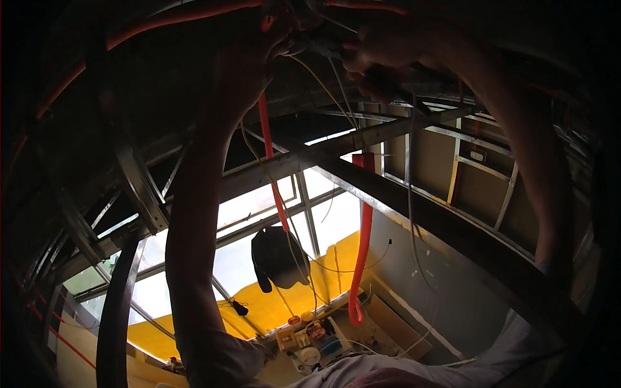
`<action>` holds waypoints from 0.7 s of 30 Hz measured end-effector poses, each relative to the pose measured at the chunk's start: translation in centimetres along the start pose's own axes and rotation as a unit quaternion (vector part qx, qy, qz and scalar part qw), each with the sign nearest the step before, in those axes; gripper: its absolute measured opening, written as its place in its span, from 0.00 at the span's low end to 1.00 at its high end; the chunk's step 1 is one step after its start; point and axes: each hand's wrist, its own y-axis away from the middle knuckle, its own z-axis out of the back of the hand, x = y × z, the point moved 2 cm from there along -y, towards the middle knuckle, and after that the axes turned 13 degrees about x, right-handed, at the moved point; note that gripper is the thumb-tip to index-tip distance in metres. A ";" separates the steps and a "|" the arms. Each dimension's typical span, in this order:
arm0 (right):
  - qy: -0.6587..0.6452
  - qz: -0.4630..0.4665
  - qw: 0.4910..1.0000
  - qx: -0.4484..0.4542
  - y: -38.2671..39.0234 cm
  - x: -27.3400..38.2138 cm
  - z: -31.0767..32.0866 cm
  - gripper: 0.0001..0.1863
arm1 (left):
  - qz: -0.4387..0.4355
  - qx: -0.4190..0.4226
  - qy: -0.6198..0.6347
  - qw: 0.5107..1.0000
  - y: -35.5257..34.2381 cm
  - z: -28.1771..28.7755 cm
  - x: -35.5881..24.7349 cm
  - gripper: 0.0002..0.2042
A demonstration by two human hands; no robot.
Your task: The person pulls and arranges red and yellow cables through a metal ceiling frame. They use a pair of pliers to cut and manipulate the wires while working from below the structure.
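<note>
Both my arms reach up to the dark ceiling. My left hand [275,40] is closed at the fingertips around thin wires [299,61], right beside an orange corrugated conduit [181,13]. To its right, my right hand [388,50] is wrapped around what looks like a pair of pliers [323,48], whose grey head points toward the left hand's fingers. Deep shadow hides the exact grip of both hands and what the tool's tip touches. Below the left hand, another orange conduit [264,126] hangs down.
Metal ceiling profiles [381,194] cross below my hands. A loose orange conduit [364,258] and several wires dangle between them. Further down are windows with yellow sheeting [339,265], a hanging dark garment [278,258] and a cluttered surface [310,343]. Wall framing [482,168] stands at right.
</note>
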 end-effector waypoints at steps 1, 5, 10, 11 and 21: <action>0.000 -0.011 1.000 -0.007 0.4 -0.4 0.2 0.16 | 0.008 -0.013 0.016 1.000 -0.3 0.0 -0.7 0.10; -0.019 0.000 1.000 -0.001 -1.4 -1.3 -0.7 0.18 | 0.048 0.001 -0.012 0.999 0.8 0.8 1.1 0.11; 0.008 -0.031 0.998 -0.046 -1.0 -2.2 -2.4 0.19 | 0.007 -0.037 0.101 0.994 0.4 -0.2 1.4 0.13; 0.044 -0.038 0.995 -0.077 -0.9 -2.3 -2.5 0.18 | 0.085 0.000 0.212 0.974 0.3 -0.7 1.7 0.13; -0.072 -0.010 0.996 -0.059 -0.9 -2.0 -4.5 0.14 | 0.239 0.141 0.396 0.876 0.1 -0.4 3.1 0.18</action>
